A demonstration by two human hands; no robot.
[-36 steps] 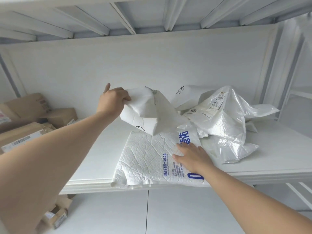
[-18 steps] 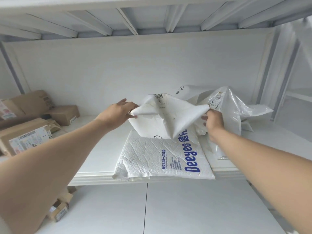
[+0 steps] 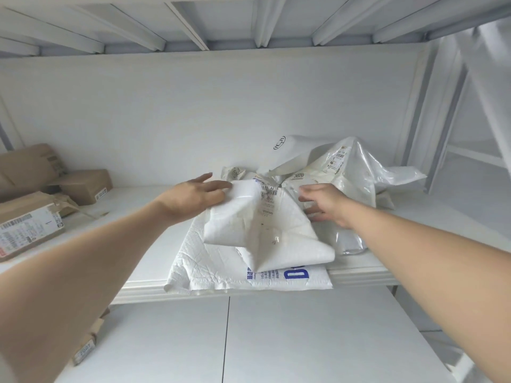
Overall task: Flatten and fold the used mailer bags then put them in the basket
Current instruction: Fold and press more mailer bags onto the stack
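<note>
Currently, with my left hand point(image 3: 193, 199) and right hand point(image 3: 326, 203) spread loosely on the peaked mailer point(image 3: 262, 230) atop the flat bag point(image 3: 221, 269), uneven pressing risks sliding both off the bench point(image 3: 132, 288).

Both arms reach forward, left hand point(image 3: 193, 199) and right hand point(image 3: 325, 204) with fingers spread

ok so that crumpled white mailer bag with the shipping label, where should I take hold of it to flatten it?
Take the white mailer bag by its two far corners, one at each hand, coming from the sides. A ridge runs down its middle, so pulling the corners apart should spread it flat.
</note>
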